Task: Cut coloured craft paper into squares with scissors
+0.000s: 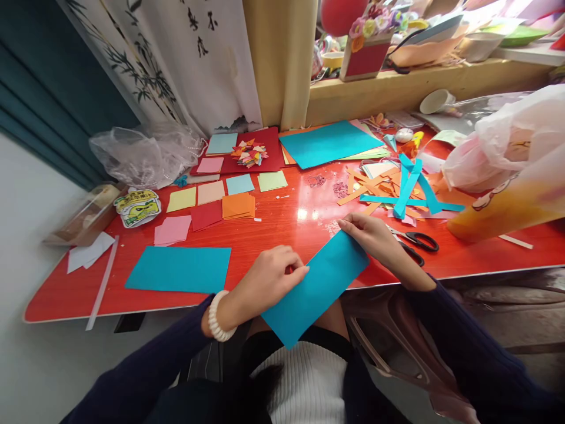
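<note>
One sheet [324, 280] over the table edge [150, 301], second sheet [179, 270] off left, paper squares [209, 194] behind that, scissors [419, 238] off right.

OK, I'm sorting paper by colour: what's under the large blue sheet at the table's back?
Under the large blue sheet, orange paper shows along its left edge and pale green paper at its lower right. The middle is covered, so the number of sheets can't be told.

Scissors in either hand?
No, the black-handled scissors lie on the red table, while the left hand and right hand hold blue paper.
</note>
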A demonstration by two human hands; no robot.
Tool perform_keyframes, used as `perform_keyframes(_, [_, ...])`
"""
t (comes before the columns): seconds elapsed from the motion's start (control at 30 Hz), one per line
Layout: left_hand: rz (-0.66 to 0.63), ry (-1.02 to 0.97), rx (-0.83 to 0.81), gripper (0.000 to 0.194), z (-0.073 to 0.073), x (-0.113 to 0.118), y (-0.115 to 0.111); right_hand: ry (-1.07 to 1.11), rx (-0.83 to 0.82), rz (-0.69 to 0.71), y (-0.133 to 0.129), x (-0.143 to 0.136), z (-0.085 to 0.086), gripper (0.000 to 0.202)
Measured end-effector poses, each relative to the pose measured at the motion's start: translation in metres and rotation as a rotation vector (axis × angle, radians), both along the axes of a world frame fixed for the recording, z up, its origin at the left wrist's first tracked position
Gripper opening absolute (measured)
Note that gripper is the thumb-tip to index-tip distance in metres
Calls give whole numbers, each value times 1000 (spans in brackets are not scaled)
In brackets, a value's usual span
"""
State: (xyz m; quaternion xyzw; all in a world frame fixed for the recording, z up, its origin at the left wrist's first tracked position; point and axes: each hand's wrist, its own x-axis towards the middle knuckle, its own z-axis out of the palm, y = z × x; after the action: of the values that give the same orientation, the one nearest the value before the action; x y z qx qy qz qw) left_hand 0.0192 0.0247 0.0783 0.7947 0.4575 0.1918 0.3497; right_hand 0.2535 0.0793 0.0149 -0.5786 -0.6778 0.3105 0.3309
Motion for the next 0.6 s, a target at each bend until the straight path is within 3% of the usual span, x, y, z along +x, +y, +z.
perform_keyframes(0.23, [16,169,-52,28,8,-45,-44,-78,17,49,3,-15,-3,36])
perform_keyframes(0.4, [-131,412,-162,31,15,-80,-69,-124,44,35,10,-11,-12,36])
perform_keyframes(0.5, [-162,398,-117,29,10,-95,-55,-101,28,22,9,-9,-12,38])
perform_keyframes(0.6, [-130,279,15,22,-6,-78,-10,-36,28,19,2,-15,-6,41])
